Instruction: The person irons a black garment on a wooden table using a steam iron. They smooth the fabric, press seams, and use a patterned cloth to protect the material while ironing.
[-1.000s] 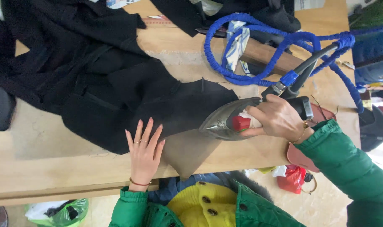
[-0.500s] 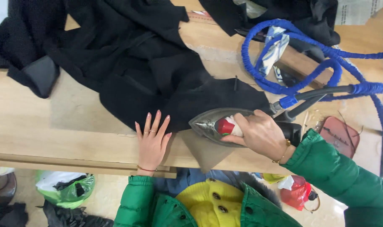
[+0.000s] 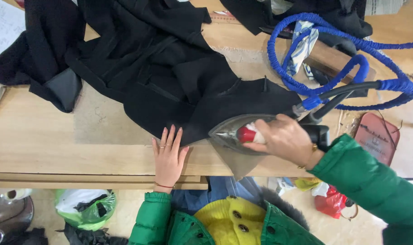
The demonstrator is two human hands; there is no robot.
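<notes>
Steam iron (image 3: 243,132): grey metal body, red knob at the handle, lying on the near edge of the counter (image 3: 43,136), nose pointing left, on the lower corner of the black garment (image 3: 170,77). Right hand (image 3: 283,138) closed around its handle; green jacket sleeve behind the wrist.

Left hand (image 3: 169,156): flat, fingers spread and pressed down on the counter, fingertips touching the garment's hem just left of the iron's nose.

Black garment: large, rumpled, covering the middle and far left of the counter; one grey-lined corner folded over at the left.

Blue hose (image 3: 324,59): braided, looped in wide coils over the right half of the counter, joined by black tubing to the iron's rear.

Red flat plate (image 3: 376,136): rounded rectangle, right edge of the counter, near the right sleeve; its markings too small to tell.

Blue-and-white cloth scrap (image 3: 302,43): inside the hose coils.

Below the counter, on the floor: green plastic bag (image 3: 86,208) with dark contents at left; red bag (image 3: 331,202) and yellow bag (image 3: 306,183) at right.
</notes>
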